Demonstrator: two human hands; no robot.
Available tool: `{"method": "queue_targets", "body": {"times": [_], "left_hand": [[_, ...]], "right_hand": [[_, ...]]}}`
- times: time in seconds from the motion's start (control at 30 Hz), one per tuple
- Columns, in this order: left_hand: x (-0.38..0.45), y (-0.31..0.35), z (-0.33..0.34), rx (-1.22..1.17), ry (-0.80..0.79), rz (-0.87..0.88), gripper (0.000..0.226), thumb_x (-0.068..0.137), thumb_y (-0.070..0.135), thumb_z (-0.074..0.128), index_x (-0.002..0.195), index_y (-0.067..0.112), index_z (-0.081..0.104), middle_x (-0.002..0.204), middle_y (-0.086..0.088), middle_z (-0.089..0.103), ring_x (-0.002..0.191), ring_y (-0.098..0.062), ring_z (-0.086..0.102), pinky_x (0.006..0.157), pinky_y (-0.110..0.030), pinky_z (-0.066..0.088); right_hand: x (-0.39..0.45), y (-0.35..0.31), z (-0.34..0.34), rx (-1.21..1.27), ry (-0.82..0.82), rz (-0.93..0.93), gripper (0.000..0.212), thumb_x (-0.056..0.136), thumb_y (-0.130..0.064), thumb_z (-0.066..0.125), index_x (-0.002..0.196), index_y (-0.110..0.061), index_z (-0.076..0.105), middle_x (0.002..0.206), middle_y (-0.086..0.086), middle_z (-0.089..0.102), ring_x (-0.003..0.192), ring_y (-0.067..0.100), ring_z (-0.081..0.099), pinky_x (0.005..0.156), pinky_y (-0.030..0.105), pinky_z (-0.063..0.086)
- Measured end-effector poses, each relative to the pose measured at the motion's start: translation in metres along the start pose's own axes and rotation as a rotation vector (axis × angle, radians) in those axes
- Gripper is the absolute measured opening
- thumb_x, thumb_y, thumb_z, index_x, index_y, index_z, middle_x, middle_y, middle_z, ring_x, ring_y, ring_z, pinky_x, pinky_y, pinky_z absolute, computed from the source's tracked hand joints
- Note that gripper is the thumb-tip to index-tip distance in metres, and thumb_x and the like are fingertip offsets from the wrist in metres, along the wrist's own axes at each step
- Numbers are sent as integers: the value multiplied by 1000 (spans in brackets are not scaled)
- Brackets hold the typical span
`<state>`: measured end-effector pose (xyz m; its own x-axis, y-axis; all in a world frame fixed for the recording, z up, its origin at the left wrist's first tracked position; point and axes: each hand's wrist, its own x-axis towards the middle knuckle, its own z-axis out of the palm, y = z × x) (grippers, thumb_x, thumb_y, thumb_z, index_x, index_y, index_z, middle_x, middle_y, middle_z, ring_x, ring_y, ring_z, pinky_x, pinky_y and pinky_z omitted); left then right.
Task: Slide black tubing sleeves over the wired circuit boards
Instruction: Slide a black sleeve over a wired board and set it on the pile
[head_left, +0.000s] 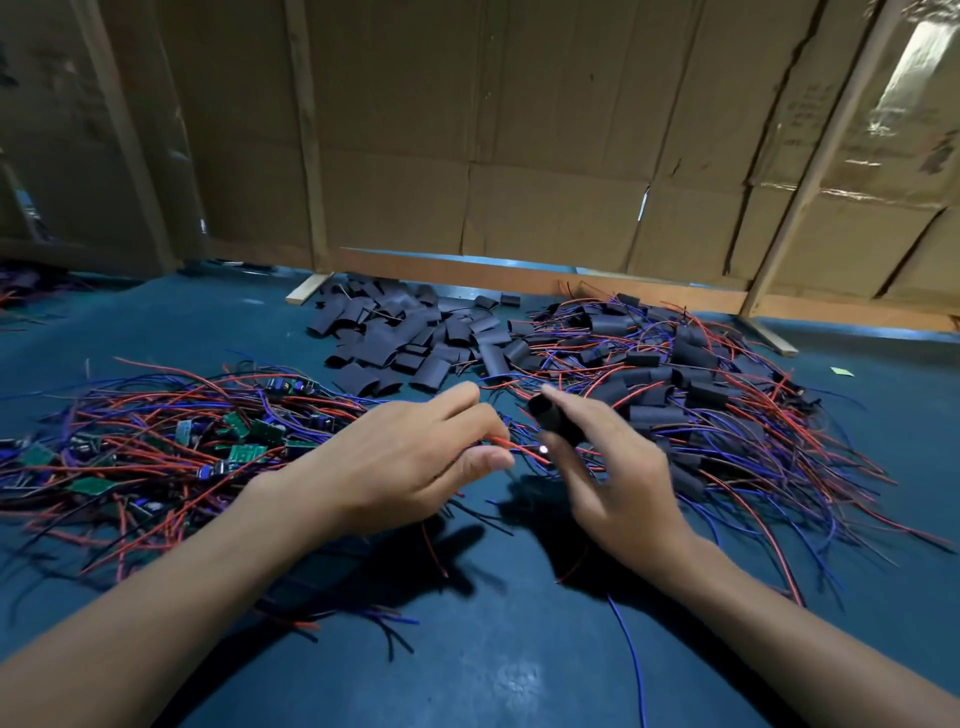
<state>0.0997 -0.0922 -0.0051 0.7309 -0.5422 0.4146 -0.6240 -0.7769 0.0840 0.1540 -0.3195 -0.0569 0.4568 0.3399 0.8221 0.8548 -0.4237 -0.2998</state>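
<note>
Head view, blue table (493, 675), cardboard wall (519, 130), left grip (410, 457) pinching red wire (514, 448), right grip (618, 483) holding black sleeve (553, 418).

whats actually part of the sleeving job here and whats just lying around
Part of the job:
- left hand pinching a red wire
- right hand holding a black sleeve
- bare board pile
- empty sleeve pile
- sleeved pile

Lying about:
- cardboard wall
- green scrap

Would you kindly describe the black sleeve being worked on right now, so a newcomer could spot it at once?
Start at the blue table, between the pile of bare boards and the pile of sleeved ones. The sleeve is in the right hand, near the left hand pinching a red wire. It alone is lifted off the table.
</note>
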Motion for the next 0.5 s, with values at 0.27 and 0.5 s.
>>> {"method": "queue_targets", "body": {"times": [0.27,0.5], "left_hand": [[2,0,11,-50,234,-73,49,106,47,29,102,16,67,92,4,62,71,-25,62,57,-43,48],[2,-7,15,-242,330,-234,32,107,44,35,88,34,60,83,11,52,74,-13,56,67,-35,43]], "right_hand": [[0,0,-7,69,-96,63,41,94,-4,67,134,0,60,129,4,66,121,8,61,103,20,43],[2,0,-9,145,-126,99,41,91,-9,69,131,0,62,127,5,67,122,10,62,104,21,44]]}}
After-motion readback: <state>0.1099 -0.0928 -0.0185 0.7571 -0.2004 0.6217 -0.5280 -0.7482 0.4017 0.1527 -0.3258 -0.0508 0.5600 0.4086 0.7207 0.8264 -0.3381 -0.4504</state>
